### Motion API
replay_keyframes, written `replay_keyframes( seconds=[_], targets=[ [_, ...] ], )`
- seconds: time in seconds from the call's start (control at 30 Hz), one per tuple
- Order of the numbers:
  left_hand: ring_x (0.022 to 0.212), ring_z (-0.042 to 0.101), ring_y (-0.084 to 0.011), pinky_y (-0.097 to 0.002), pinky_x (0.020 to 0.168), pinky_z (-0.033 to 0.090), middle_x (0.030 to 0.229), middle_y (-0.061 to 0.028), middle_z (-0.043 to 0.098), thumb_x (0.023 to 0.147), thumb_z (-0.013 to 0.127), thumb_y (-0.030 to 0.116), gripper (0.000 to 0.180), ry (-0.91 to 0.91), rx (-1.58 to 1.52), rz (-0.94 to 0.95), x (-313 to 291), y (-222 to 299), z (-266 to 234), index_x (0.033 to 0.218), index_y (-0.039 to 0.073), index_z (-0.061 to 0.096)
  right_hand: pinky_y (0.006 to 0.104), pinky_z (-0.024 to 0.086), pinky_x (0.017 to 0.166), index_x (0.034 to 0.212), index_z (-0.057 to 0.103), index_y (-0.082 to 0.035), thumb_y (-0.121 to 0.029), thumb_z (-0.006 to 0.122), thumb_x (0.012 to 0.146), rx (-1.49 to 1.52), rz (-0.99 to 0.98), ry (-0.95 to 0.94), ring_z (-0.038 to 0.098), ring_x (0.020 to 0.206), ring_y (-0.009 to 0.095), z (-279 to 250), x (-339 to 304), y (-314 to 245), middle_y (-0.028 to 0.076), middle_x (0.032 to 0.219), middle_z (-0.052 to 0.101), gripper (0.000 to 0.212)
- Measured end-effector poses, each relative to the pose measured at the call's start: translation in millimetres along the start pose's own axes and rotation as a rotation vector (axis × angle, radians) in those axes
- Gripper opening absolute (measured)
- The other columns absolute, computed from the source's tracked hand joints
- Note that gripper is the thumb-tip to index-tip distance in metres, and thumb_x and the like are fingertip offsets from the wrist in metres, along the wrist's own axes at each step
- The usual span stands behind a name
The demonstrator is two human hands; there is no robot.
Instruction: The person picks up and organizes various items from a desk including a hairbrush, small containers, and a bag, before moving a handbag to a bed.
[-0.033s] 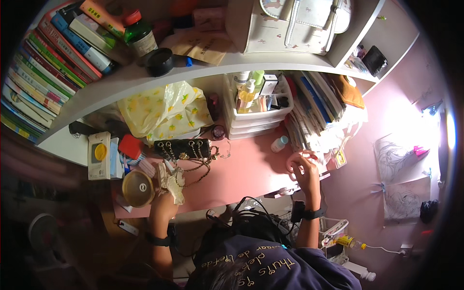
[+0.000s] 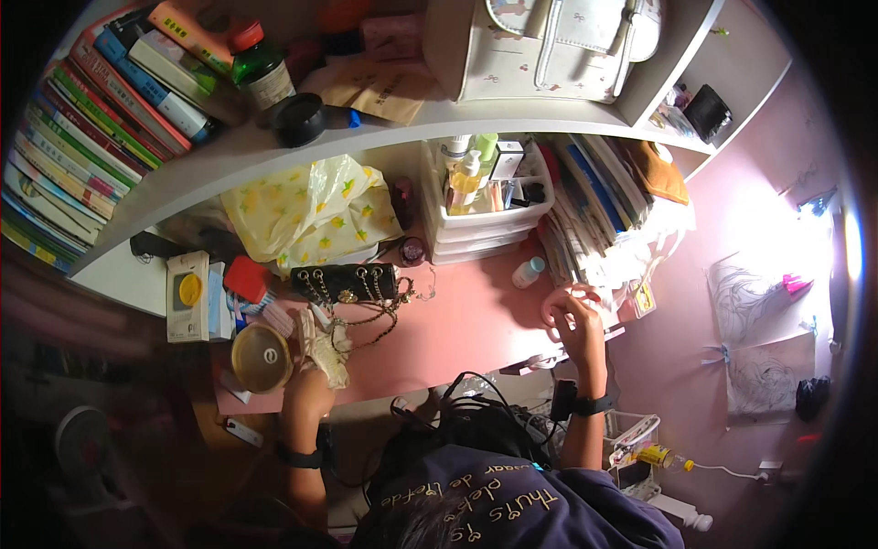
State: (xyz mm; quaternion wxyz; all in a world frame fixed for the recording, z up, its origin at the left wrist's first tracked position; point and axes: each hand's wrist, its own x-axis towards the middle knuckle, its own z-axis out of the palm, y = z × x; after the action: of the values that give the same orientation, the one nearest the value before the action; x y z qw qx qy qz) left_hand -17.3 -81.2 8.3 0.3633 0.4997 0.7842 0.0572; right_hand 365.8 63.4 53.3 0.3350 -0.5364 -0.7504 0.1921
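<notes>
1. Wristbands (image 2: pixel 594 403), both dark, circle the person's forearms (image 2: pixel 582 444), which reach from the near side to a pink desk (image 2: pixel 439 339).

2. At the desk's near left, the left hand (image 2: pixel 313 389) meets a crumpled cream cloth (image 2: pixel 327 357); its fingers are lost against the fabric, so whether they grip cannot be told. A round tan container (image 2: pixel 261 359) stands just to the left.

3. Light, soft and limp by its look, the cloth would probably fold under any pressure; a bunched fold near its middle seems the surest hold.

4. On the right, the right hand (image 2: pixel 578 328) curls, thumb and forefinger narrowly apart, beside a pink ring-shaped item (image 2: pixel 550 309). Whether it is pinched or merely touched cannot be told. It appears light, fairly stiff and perhaps slick, best taken by the rim.

5. Farther back lie a black chain-strap bag (image 2: pixel 366 279) at left and a small blue-capped bottle (image 2: pixel 528 273) at right, before a white drawer unit (image 2: pixel 485 233).

6. Against the earlier frame, no clear change shows: both hands, the cloth and the pink item keep their places.
</notes>
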Motion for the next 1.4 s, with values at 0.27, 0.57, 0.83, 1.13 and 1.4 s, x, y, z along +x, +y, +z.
replay_keyframes(
  seconds=[0.27, 0.57, 0.83, 1.13, 1.4],
  targets=[
    [0.063, 0.059, -0.0357, -0.043, 0.057, 0.047, 0.067, -0.0176, 0.06, 0.076, 0.057, 0.016, 0.016, 0.352, 0.388, -0.007, -47.5, 17.9, -44.7, 0.081, 0.002, 0.062, 0.0314, 0.05, 0.059, 0.082, 0.06, 0.0, -0.004, 0.06, 0.076, 0.018, 0.0, -0.026, 0.06, 0.067, 0.026, 1.0, 6.3, 4.7, 0.013, 0.076, 0.061, 0.008],
    [0.055, 0.052, -0.0108, -0.0245, 0.052, 0.039, 0.061, -0.0047, 0.054, 0.083, 0.054, 0.007, 0.017, 0.06, -0.599, 0.45, -47.8, 44.8, -30.3, 0.099, 0.001, 0.054, 0.0359, 0.041, 0.09, 0.129, 0.033, -0.004, -0.022, 0.077, 0.066, 0.309, -0.24, -0.32, 0.049, 0.109, 0.03, 14.4, 35.6, -33.1, 0.019, 0.119, 0.049, 0.08],
    [0.055, 0.055, -0.0241, -0.033, 0.05, 0.042, 0.066, -0.0092, 0.057, 0.083, 0.055, 0.008, 0.021, 0.301, -0.352, 0.637, -10.0, 86.7, 0.2, 0.103, 0.005, 0.049, 0.0407, 0.026, 0.105, 0.139, 0.003, -0.004, -0.01, 0.075, 0.069, 1.036, -0.263, -0.727, 0.027, 0.128, 0.021, 67.8, 68.7, -55.7, 0.016, 0.14, 0.023, 0.101],
    [0.062, 0.053, -0.0379, -0.0423, 0.05, 0.041, 0.075, -0.0176, 0.055, 0.083, 0.055, 0.008, 0.026, 0.503, 0.025, 0.8, 7.5, 113.8, 10.4, 0.106, 0.004, 0.044, 0.0246, 0.046, 0.056, 0.117, 0.032, -0.001, -0.022, 0.06, 0.086, 1.091, -0.076, -0.716, 0.053, 0.063, 0.01, 80.8, 77.0, -68.2, 0.005, 0.089, 0.055, 0.046],
    [0.061, 0.054, -0.0358, -0.0402, 0.052, 0.042, 0.074, -0.0174, 0.056, 0.086, 0.051, 0.01, 0.022, 0.453, -0.166, 0.852, 26.9, 118.0, 8.5, 0.106, 0.005, 0.045, 0.0325, 0.037, 0.053, 0.086, 0.052, 0.0, -0.026, 0.052, 0.089, 0.491, -0.092, -0.497, 0.04, 0.054, 0.019, 72.0, 85.8, -67.9, 0.017, 0.062, 0.044, 0.026]
  ],
)
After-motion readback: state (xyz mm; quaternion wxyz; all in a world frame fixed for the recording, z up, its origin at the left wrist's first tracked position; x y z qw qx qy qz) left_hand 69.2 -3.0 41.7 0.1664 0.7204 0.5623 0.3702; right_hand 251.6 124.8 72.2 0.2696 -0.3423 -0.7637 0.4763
